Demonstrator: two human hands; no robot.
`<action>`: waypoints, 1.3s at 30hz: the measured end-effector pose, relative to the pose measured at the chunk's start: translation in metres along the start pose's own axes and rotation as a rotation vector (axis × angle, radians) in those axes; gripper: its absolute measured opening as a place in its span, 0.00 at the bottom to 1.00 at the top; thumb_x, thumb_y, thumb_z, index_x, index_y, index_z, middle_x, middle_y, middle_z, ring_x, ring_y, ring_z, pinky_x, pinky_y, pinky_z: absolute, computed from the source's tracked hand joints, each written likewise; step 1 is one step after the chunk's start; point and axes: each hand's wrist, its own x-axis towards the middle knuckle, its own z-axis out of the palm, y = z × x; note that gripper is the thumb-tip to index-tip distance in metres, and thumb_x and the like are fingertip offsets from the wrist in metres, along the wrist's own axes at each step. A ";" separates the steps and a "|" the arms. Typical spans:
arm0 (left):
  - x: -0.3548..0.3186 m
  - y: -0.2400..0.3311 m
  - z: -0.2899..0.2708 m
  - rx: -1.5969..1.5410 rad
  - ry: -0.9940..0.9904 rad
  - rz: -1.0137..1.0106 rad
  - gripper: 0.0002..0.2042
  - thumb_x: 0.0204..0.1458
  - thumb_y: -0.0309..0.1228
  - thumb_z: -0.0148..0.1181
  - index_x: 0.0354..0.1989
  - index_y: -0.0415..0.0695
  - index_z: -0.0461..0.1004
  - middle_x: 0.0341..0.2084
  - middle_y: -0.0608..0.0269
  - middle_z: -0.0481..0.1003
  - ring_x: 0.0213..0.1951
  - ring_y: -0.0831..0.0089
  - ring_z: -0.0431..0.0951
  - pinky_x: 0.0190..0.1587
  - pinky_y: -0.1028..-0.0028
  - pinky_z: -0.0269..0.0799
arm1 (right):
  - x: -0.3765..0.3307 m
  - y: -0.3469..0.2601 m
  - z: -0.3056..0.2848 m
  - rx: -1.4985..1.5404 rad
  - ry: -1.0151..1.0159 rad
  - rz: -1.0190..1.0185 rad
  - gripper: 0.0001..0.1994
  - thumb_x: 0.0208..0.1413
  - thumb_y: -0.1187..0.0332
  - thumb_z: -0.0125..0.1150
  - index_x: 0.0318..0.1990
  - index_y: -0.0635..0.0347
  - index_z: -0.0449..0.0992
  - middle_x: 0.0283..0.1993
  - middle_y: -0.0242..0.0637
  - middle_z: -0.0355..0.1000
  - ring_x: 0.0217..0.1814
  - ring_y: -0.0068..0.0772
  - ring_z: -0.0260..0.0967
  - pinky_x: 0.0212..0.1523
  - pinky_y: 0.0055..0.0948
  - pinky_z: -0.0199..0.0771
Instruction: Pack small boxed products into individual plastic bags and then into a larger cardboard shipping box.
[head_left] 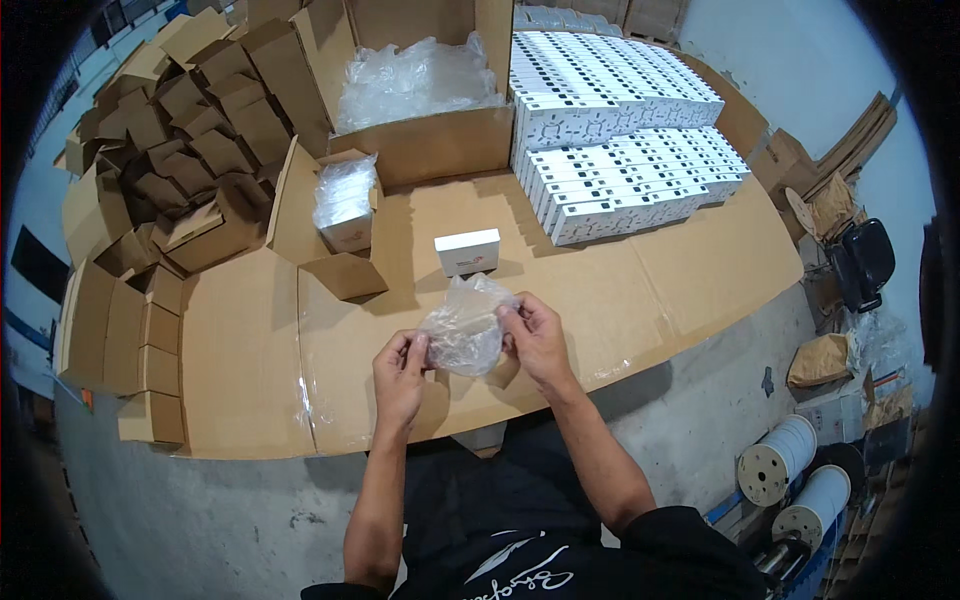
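Left to right: stacked folded cartons (180, 150) at far left; the left hand (402, 372), fingers curled and pressed together, pinches the left edge of a clear plastic bag (465, 328) – the bag hangs between both hands, above the cardboard sheet (640, 290). The right hand (535, 335) pinches its right edge (thumb on top), forearm angled in from below. Beyond stands a small white box (468, 251) – further right, rows of white boxes (620, 150)
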 end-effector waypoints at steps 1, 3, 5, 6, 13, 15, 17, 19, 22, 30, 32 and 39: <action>-0.002 0.000 -0.004 -0.009 0.043 -0.004 0.09 0.68 0.29 0.54 0.42 0.37 0.78 0.30 0.71 0.75 0.32 0.84 0.72 0.37 0.80 0.71 | 0.000 0.003 -0.006 0.010 0.020 0.038 0.08 0.69 0.67 0.56 0.39 0.62 0.73 0.28 0.27 0.72 0.27 0.14 0.68 0.27 0.19 0.70; -0.005 -0.004 -0.011 -0.019 0.081 -0.007 0.09 0.68 0.29 0.54 0.42 0.37 0.78 0.30 0.70 0.76 0.31 0.84 0.72 0.37 0.80 0.72 | -0.003 0.000 -0.002 0.031 0.045 0.051 0.09 0.69 0.67 0.55 0.38 0.62 0.73 0.28 0.27 0.72 0.27 0.15 0.69 0.26 0.19 0.70; -0.006 -0.001 -0.015 -0.023 0.104 0.016 0.08 0.64 0.30 0.59 0.44 0.36 0.77 0.32 0.66 0.77 0.34 0.78 0.75 0.41 0.74 0.75 | -0.004 -0.001 0.001 0.054 0.064 0.065 0.09 0.70 0.66 0.55 0.38 0.61 0.73 0.27 0.27 0.72 0.26 0.15 0.69 0.26 0.19 0.69; -0.007 0.004 -0.010 -0.022 0.107 0.019 0.08 0.64 0.30 0.59 0.44 0.36 0.77 0.32 0.66 0.77 0.34 0.78 0.75 0.41 0.74 0.75 | -0.003 0.000 0.002 0.026 0.070 0.067 0.09 0.69 0.67 0.55 0.37 0.61 0.73 0.27 0.28 0.72 0.26 0.16 0.69 0.26 0.20 0.69; 0.002 0.062 0.021 0.812 0.013 0.593 0.14 0.58 0.32 0.64 0.49 0.37 0.77 0.36 0.55 0.78 0.38 0.66 0.78 0.44 0.69 0.75 | 0.003 -0.008 0.005 -0.176 -0.023 -0.042 0.08 0.68 0.70 0.55 0.37 0.65 0.73 0.27 0.29 0.71 0.26 0.17 0.70 0.29 0.22 0.73; 0.009 0.060 0.021 0.803 -0.078 0.575 0.13 0.58 0.31 0.64 0.48 0.37 0.77 0.35 0.54 0.79 0.36 0.66 0.79 0.42 0.69 0.74 | 0.006 -0.009 0.005 -0.206 -0.076 -0.052 0.06 0.69 0.71 0.54 0.38 0.63 0.72 0.28 0.28 0.71 0.27 0.16 0.68 0.29 0.19 0.71; 0.017 0.049 0.016 0.680 -0.015 0.331 0.10 0.59 0.30 0.64 0.43 0.37 0.78 0.26 0.58 0.78 0.29 0.68 0.78 0.34 0.69 0.73 | 0.007 -0.012 0.004 -0.239 -0.130 -0.058 0.05 0.69 0.73 0.53 0.39 0.62 0.71 0.28 0.27 0.70 0.27 0.14 0.67 0.28 0.17 0.68; 0.023 0.042 0.013 0.540 0.040 0.261 0.09 0.61 0.31 0.63 0.40 0.36 0.78 0.23 0.62 0.76 0.27 0.73 0.76 0.31 0.72 0.71 | 0.006 -0.015 0.002 -0.245 -0.119 -0.052 0.03 0.68 0.73 0.54 0.40 0.62 0.71 0.31 0.28 0.71 0.29 0.15 0.68 0.30 0.18 0.70; 0.029 0.034 0.020 0.367 0.113 0.227 0.09 0.63 0.31 0.62 0.37 0.37 0.77 0.22 0.68 0.74 0.26 0.83 0.72 0.27 0.77 0.67 | 0.005 -0.007 0.004 -0.011 0.069 -0.024 0.03 0.66 0.74 0.57 0.43 0.62 0.72 0.32 0.29 0.72 0.30 0.16 0.70 0.30 0.19 0.72; 0.036 0.019 0.015 0.002 0.121 0.153 0.07 0.62 0.27 0.63 0.41 0.42 0.70 0.29 0.75 0.68 0.29 0.87 0.65 0.29 0.83 0.61 | 0.004 -0.013 0.008 -0.293 -0.129 0.059 0.10 0.60 0.76 0.62 0.48 0.66 0.72 0.31 0.30 0.72 0.31 0.20 0.72 0.35 0.22 0.75; 0.041 0.010 0.005 -0.030 0.156 0.175 0.07 0.62 0.27 0.63 0.39 0.45 0.68 0.30 0.76 0.68 0.32 0.87 0.65 0.33 0.83 0.62 | 0.003 -0.016 -0.001 -0.244 -0.161 0.078 0.11 0.60 0.77 0.61 0.49 0.67 0.72 0.31 0.30 0.72 0.31 0.20 0.72 0.35 0.22 0.75; 0.041 0.007 0.002 -0.304 0.144 0.083 0.07 0.63 0.27 0.62 0.41 0.45 0.68 0.32 0.74 0.70 0.35 0.86 0.68 0.39 0.81 0.66 | 0.005 -0.029 -0.009 -0.559 -0.032 -0.402 0.15 0.55 0.82 0.59 0.50 0.65 0.74 0.41 0.38 0.76 0.46 0.35 0.75 0.50 0.34 0.76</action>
